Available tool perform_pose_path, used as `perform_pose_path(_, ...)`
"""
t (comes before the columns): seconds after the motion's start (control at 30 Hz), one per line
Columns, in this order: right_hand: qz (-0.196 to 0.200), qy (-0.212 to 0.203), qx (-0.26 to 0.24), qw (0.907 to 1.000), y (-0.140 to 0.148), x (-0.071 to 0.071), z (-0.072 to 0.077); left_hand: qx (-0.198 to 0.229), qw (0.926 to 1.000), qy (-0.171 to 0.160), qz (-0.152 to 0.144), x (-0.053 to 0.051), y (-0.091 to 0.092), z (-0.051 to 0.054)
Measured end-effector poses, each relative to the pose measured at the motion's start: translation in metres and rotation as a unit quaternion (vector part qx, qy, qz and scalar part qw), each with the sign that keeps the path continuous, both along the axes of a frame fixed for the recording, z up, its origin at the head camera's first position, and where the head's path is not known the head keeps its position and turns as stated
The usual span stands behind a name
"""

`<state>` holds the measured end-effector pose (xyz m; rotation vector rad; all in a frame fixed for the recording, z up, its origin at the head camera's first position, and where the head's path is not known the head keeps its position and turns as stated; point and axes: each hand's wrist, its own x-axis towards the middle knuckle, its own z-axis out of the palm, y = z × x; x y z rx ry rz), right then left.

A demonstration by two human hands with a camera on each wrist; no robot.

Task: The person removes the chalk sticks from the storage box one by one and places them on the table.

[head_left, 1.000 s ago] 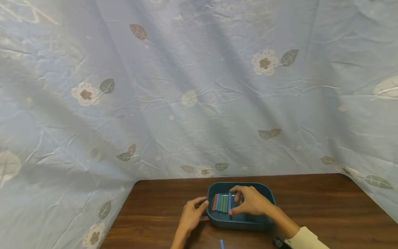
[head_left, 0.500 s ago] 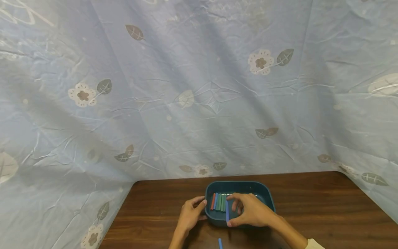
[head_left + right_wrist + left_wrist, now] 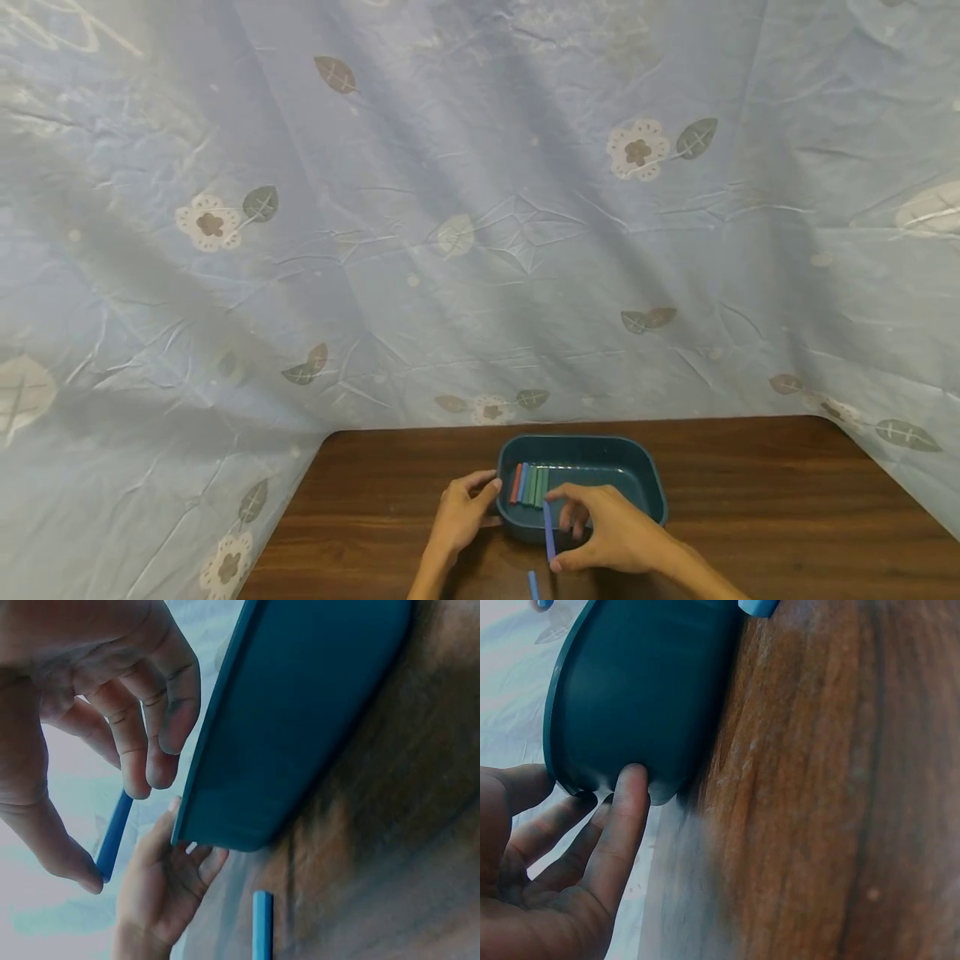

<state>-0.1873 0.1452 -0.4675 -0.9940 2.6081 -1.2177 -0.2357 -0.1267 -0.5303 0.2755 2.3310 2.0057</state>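
Note:
My right hand (image 3: pixel 618 530) pinches a blue stick (image 3: pixel 550 533) by its two ends, above the near rim of a dark teal tray (image 3: pixel 600 477); the right wrist view shows this blue stick (image 3: pixel 114 836) between thumb and fingertips. At the tray's left end my left hand (image 3: pixel 459 515) touches the wall, and in the left wrist view this hand (image 3: pixel 577 862) has its thumb and fingers spread against the tray's end wall (image 3: pixel 637 712). Inside the tray, a red stick (image 3: pixel 516 483), a blue one (image 3: pixel 523 483) and several green sticks (image 3: pixel 537 487) lie side by side at the left.
Another blue stick (image 3: pixel 533 585) lies on the brown wooden table (image 3: pixel 375 508), in front of the tray at the frame's lower edge. Behind and beside the table hangs a pale blue cloth (image 3: pixel 480 333) with flowers and leaves.
My right hand has lifted the blue stick out of the tray and moved it toward the near side, past the rim. The left hand has stayed at the tray's left end.

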Motion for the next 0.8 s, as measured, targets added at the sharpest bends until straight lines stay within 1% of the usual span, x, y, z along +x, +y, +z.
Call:
perform_pose_path(0.2, 0.012, -0.017, -0.001, 0.9998, -0.005, 0.008, -0.006, -0.003, 1.0000, 0.001, 0.005, 0.003, -0.001, -0.001)
perform_pose_path(0.47, 0.030, -0.017, -0.002, 0.9994, -0.011, 0.019, -0.017, -0.004, 0.9998, 0.017, 0.001, -0.001, 0.002, -0.006)
perform_pose_path(0.67, 0.036, -0.044, 0.009, 0.9983, -0.014, 0.024, -0.023, 0.000, 0.9997, 0.020, 0.010, 0.001, 0.002, -0.001)
perform_pose_path(0.8, 0.036, -0.064, 0.020, 0.9971, -0.016, 0.027, -0.028, 0.008, 0.9997, 0.022, 0.011, 0.004, 0.001, -0.002)
